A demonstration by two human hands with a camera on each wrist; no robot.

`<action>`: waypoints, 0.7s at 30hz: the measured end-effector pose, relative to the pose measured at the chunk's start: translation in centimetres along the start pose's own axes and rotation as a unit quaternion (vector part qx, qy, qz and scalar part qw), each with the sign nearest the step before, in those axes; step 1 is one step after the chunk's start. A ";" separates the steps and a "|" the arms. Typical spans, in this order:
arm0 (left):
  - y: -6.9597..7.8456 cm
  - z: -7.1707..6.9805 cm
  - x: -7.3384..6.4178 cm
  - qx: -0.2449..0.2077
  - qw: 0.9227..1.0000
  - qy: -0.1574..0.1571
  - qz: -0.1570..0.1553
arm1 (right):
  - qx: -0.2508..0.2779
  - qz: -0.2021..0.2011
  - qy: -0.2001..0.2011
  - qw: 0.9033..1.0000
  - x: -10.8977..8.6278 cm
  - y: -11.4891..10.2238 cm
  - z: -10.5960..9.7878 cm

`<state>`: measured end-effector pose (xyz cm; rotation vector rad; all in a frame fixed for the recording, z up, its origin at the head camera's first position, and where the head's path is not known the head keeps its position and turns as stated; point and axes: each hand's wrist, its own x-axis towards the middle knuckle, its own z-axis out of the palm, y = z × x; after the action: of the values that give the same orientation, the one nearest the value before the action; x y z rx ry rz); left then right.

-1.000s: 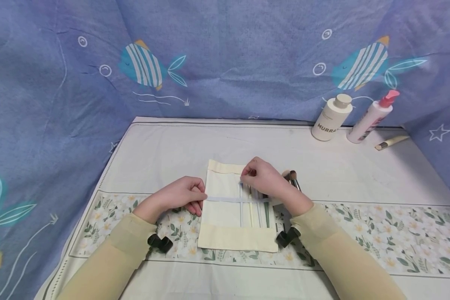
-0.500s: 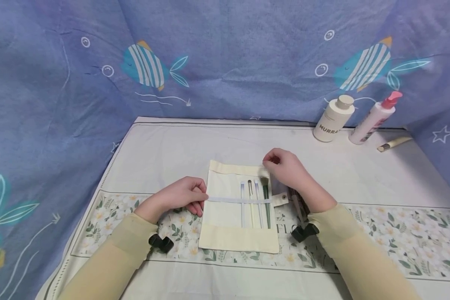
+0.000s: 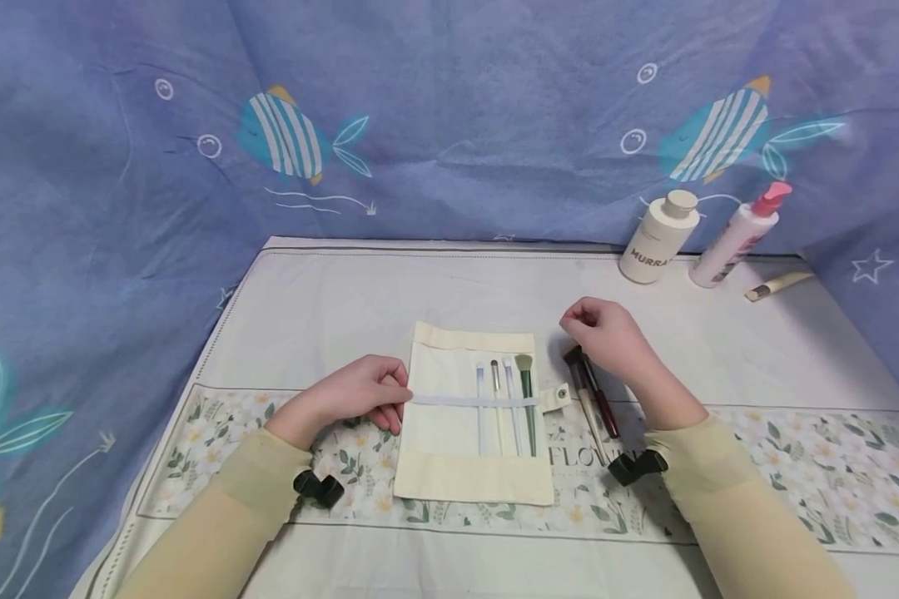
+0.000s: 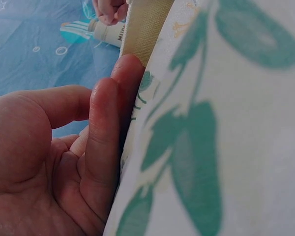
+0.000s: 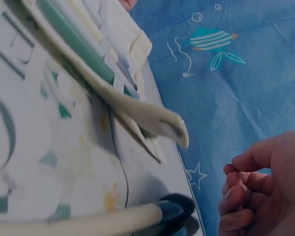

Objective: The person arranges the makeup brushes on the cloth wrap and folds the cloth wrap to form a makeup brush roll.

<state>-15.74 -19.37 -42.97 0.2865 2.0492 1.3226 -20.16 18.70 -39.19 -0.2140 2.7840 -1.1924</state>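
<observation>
A cream fabric brush roll lies flat, with several slim makeup brushes under its elastic band, among them a green brush. My left hand holds the roll's left edge at the band, thumb on top. Two more makeup brushes lie just right of the roll: one pale-handled, one dark red. Above their bristle ends hovers my right hand, fingers loosely curled around nothing. In the right wrist view, that hand is apart from the pale brush handle.
A snap tab sticks out from the roll's right side. At the back right stand a white bottle and a pump bottle, with a loose wooden-handled brush beside them. A blue fish-print curtain hangs behind the table.
My right hand has left the blue brush at the roll's band and moved right, over the two loose brushes. The left hand stays at the roll's edge.
</observation>
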 end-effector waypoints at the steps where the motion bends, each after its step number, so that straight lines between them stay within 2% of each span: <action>1: 0.0 -0.1 -0.1 0.000 1.000 0.002 0.000 | 0.000 0.000 -0.001 1.000 0.0 0.1 0.0; 6: 0.1 -0.4 -0.2 -0.002 1.000 0.001 0.003 | -0.001 0.010 -0.020 1.000 0.0 0.7 -0.4; 11: 0.3 -0.5 -0.3 -0.001 1.000 0.002 0.003 | -0.021 0.013 -0.074 0.997 -0.2 1.5 -1.2; 17: 0.2 -0.1 -0.1 -0.003 1.000 0.000 0.004 | -0.070 0.013 -0.157 0.985 -0.9 2.9 -2.0; 21: 0.0 0.1 -0.2 -0.006 1.000 0.000 0.002 | -0.089 0.002 -0.181 0.979 -1.2 3.3 -2.0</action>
<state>-15.54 -19.36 -42.93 0.2851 2.0411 1.3362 -19.53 22.58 -40.10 -0.3962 2.5610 -0.8059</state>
